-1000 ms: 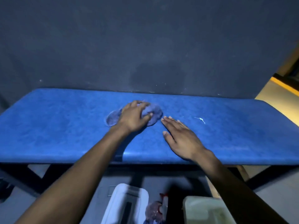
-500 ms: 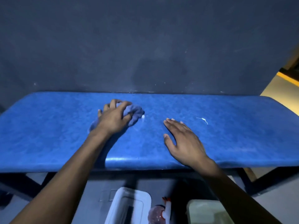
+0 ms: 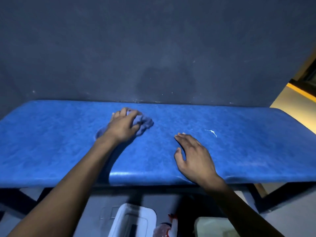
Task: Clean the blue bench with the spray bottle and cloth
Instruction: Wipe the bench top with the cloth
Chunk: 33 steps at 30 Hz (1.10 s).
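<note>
Against a dark wall (image 3: 153,48), the blue bench (image 3: 239,151) runs left-right. Left hand (image 3: 122,126) clutches the bunched cloth (image 3: 145,123); right hand (image 3: 195,156) rests flat, fingers loosely spread.

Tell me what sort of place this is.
Probably a gym or clinic room, though that is a guess: a padded blue bench on a dark frame stands against a dark wall, with plastic bins on the floor below.

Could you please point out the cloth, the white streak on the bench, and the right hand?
cloth (image 3: 145,123): head view, on the bunched part beyond the fingers.
white streak (image 3: 211,131): head view, on its middle.
right hand (image 3: 195,157): head view, on the back of the hand.
</note>
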Motion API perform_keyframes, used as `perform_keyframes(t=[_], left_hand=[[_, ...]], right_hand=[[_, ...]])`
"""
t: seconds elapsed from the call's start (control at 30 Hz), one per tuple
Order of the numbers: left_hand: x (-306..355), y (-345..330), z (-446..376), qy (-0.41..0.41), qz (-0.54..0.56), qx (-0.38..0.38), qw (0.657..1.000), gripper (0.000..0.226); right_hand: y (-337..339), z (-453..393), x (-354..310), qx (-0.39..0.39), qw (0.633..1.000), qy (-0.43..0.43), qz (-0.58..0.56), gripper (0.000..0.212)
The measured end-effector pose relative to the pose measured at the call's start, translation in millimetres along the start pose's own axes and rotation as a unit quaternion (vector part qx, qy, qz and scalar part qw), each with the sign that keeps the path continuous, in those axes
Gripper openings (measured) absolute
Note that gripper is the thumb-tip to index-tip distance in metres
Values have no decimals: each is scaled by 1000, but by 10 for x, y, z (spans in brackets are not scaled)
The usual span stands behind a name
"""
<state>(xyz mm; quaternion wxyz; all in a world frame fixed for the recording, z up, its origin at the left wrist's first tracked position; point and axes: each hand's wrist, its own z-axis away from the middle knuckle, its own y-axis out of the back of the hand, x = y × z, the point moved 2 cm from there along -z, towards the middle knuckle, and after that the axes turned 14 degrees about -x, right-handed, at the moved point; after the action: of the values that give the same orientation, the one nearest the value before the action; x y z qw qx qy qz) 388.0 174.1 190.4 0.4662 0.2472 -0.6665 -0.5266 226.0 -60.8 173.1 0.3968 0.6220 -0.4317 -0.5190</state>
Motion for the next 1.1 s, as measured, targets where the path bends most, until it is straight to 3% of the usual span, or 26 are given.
perform_keyframes(t=[0.1,0.27,0.33,0.47,0.57,0.67,0.77,0.87,1.0,1.1], left_hand=[[329,-112,-300,22,-11,4,1000,59],[606,-192,394,-112,0,-60,992,52],[500,-175,725,-127,32,-59,990,45],[136,-48,275,-9,24,-21,999,62],[261,-38,-319,47,30,-5,998,48],[620,-200,-402,-17,44,-37,998,45],[691,-230,153,-112,63,-71,989,41],[482,-166,704,-146,76,-51,985,33],[179,-38,353,-83,65,-27,994,47],[340,-95,-136,0,57,-24,998,42]], right_hand=[[7,-2,11,9,1000,-2,5,54],[6,18,26,7,1000,-1,6,55],[-3,13,35,9,1000,-1,3,57],[-24,-18,29,7,1000,-2,6,58],[-16,-24,30,14,1000,-3,15,57],[-8,0,35,14,1000,0,19,56],[1,9,47,15,1000,0,20,55],[-1,14,30,22,1000,-5,20,55],[-4,13,6,23,999,-14,29,56],[6,11,-11,30,999,-15,28,55]])
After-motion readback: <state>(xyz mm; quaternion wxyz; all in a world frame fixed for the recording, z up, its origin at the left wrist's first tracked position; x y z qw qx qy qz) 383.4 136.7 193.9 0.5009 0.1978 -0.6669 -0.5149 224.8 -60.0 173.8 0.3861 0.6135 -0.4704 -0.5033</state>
